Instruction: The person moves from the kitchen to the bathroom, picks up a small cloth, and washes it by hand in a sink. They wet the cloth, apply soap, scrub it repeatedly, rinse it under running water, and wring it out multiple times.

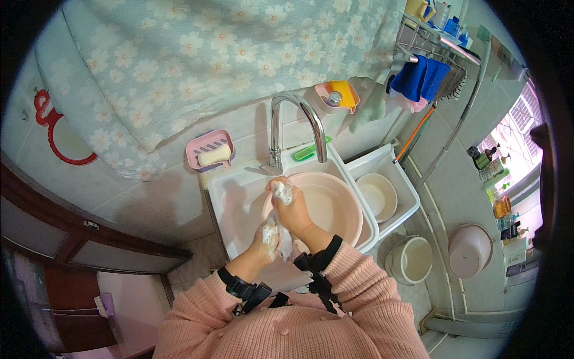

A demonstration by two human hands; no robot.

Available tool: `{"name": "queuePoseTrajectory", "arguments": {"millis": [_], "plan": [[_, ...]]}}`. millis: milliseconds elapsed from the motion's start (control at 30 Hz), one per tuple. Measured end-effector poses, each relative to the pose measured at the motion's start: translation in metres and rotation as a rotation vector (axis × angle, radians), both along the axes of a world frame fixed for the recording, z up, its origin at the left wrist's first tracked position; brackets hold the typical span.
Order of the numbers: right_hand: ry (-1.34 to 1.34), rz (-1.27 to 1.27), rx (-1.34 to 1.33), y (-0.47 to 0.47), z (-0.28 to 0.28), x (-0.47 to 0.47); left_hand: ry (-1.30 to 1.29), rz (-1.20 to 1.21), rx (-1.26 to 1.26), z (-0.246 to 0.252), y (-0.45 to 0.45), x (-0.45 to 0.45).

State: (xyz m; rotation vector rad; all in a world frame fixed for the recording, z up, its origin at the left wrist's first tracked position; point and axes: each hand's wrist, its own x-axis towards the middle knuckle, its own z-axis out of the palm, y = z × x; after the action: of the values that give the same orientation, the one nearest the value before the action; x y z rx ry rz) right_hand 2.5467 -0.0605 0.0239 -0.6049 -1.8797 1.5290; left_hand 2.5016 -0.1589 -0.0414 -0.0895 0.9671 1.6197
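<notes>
My right hand (289, 204) is closed in a fist over the left rim of a pale pink plastic basin (332, 206), with white foam on its back. Just below it, my left hand (264, 242) is also foamy and grips a wet whitish cloth (285, 244). The cloth hangs down between my wrists and runs up into my right hand; its upper part is hidden by my fingers. The basin rests in a white sink (237, 215) under a chrome gooseneck faucet (298, 101), and cloudy liquid seems to lie in it.
A bar of soap (214, 155) lies in a pink wall dish (193, 152) at left. A green brush (309, 151) sits on the sink's back ledge. To the right are a white tub (410, 202) with a bowl (377, 197) and a bucket (410, 260). A floral curtain (224, 58) hangs above.
</notes>
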Motion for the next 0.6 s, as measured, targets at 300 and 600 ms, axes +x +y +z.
{"name": "queuePoseTrajectory", "arguments": {"millis": [300, 600], "plan": [[-0.008, 0.195, -0.305, 0.029, -0.013, 0.042, 0.096, 0.012, 0.014, 0.034, 0.004, -0.026], [-0.216, 0.64, -0.43, 0.031, -0.009, 0.064, 0.505, -0.096, -0.04, 0.053, 0.005, -0.034]]}}
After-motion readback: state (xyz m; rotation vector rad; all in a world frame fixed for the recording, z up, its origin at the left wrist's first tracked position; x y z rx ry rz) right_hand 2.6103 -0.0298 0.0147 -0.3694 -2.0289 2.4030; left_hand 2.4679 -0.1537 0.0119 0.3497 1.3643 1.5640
